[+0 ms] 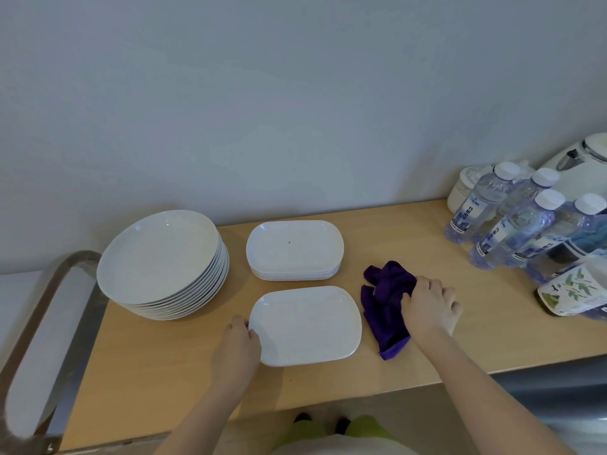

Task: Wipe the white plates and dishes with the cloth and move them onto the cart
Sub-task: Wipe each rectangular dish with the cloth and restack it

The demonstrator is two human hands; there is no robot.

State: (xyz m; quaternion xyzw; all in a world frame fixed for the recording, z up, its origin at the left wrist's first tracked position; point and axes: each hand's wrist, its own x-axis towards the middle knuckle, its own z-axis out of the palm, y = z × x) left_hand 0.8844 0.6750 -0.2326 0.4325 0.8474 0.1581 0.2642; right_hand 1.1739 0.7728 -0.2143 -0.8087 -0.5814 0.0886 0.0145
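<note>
A single white rectangular dish lies near the front of the wooden counter. My left hand grips its left edge. Just to the dish's right lies a crumpled purple cloth, and my right hand holds its right side with curled fingers. Behind the dish stands a low stack of the same rectangular dishes. A tall stack of round white plates sits at the left. The cart's metal handle shows at the far left edge.
Several water bottles crowd the right end of the counter, with a floral-patterned pack lying in front of them. A white kettle and a white jar stand against the wall behind.
</note>
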